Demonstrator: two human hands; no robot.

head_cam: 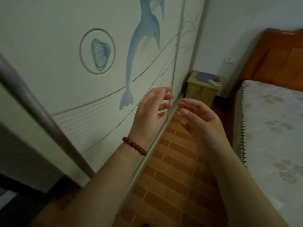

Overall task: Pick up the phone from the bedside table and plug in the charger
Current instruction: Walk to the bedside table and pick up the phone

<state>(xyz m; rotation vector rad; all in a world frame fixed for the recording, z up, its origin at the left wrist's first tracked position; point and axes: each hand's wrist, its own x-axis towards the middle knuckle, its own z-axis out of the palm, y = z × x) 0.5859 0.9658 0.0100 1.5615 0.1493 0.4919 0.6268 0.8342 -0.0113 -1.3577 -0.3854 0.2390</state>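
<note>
A small light wooden bedside table (200, 92) stands far ahead in the corner, between the wardrobe and the bed. On its top lies a dark flat rectangle (204, 76); whether it is the phone I cannot tell. Small unclear items (214, 81) lie beside it. A white wall socket (229, 59) sits above the table. No charger shows. My left hand (150, 115), with a red bead bracelet on the wrist, and my right hand (201, 122) are raised in front of me, fingers spread, holding nothing, well short of the table.
A sliding wardrobe door (82, 63) with blue dolphin and shell pictures fills the left side. A bare patterned mattress (270, 128) with an orange wooden headboard (278, 54) lies on the right. A narrow strip of brick-patterned floor (172, 161) runs between them toward the table.
</note>
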